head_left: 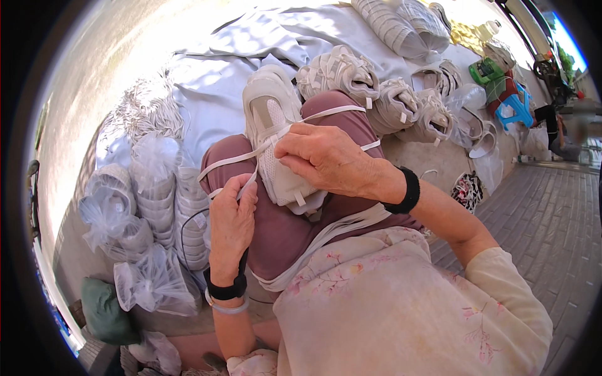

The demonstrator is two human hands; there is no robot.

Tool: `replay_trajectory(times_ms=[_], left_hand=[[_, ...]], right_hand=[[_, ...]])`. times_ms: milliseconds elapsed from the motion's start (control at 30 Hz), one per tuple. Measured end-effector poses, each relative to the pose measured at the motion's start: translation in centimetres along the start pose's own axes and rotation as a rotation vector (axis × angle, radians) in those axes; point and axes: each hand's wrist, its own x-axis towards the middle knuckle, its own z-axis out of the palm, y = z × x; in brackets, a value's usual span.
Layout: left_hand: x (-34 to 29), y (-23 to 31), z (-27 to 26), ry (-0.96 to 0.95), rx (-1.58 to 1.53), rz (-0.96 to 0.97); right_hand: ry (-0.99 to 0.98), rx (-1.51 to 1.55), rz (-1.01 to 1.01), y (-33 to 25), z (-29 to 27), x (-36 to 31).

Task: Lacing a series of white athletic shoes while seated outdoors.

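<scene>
A pale beige sneaker (pixel 269 106) rests between my thighs, its toe pointing away from me and its heel loop toward me. Flat white shoelaces (pixel 235 160) run out from its front across both my legs. To the left of the shoe, my left hand (pixel 233 210) is closed, pinching a lace between thumb and fingers. My right hand (pixel 329 156) lies over the shoe's lacing with its fingers curled together at the lace; the fingertips are partly hidden, but a lace seems to be in them. Another length of lace shows beyond that hand, over my right thigh.
At the left lies a heap of loose white laces (pixel 147 106) above plastic-bagged stacks of shoe parts (pixel 153 182). Several similar sneakers (pixel 395 103) stand in a row at the right. Farther off are a blue stool (pixel 515 108) and a green container (pixel 486 71). A grey-white sheet (pixel 207 81) covers the ground ahead.
</scene>
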Motion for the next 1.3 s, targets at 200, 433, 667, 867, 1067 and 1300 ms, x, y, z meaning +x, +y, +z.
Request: replay_trajectory(times_ms=[200, 433, 667, 867, 1067, 1300], left_hand=[[0.9, -0.1, 0.1, 0.055, 0.054, 0.077], [1.7, 0.4, 0.1, 0.096, 0.151, 0.155], [3.0, 0.1, -0.3, 0.133, 0.071, 0.127], [3.3, -0.2, 0.0, 0.091, 0.071, 0.156], [3.3, 0.1, 0.2, 0.096, 0.099, 0.159], [2.6, 1.2, 0.3, 0.182, 0.288, 0.172]], right_hand=[[-0.094, -0.373, 0.043, -0.6, 0.9, 1.3], [-0.208, -0.649, -0.047, -0.5, 2.4, 3.5], [-0.011, -0.406, -0.002, 1.1, 1.3, 5.1], [0.033, -0.05, -0.1, 1.8, 0.3, 2.6], [-0.186, -0.526, -0.045, -0.1, 1.9, 2.8], [-0.239, -0.59, -0.019, -0.3, 3.1, 4.5]])
